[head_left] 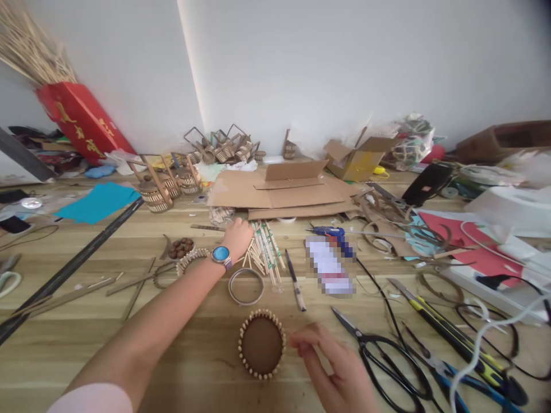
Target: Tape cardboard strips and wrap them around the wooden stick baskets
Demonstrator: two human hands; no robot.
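My left hand (238, 236), with a watch on the wrist, reaches to the small wooden sticks (257, 257) in the middle of the table. Its fingers curl down; what they hold is hidden. A round brown base (262, 345) ringed by upright short sticks sits before me. Just right of it is my right hand (329, 364), its thumb and index fingertips close together, nothing visible in them. Between the base and the sticks lies a plain ring (245, 286). Another stick-rimmed round piece (191, 261) is partly behind my left forearm.
Black-handled scissors (387, 361), blue-handled pliers (447, 373) and a yellow-black cutter (456, 338) lie at right. A blue glue gun (333, 232) and a pen (295, 281) are mid-table. Flattened cardboard (279, 192) and small finished baskets (155, 194) stand behind.
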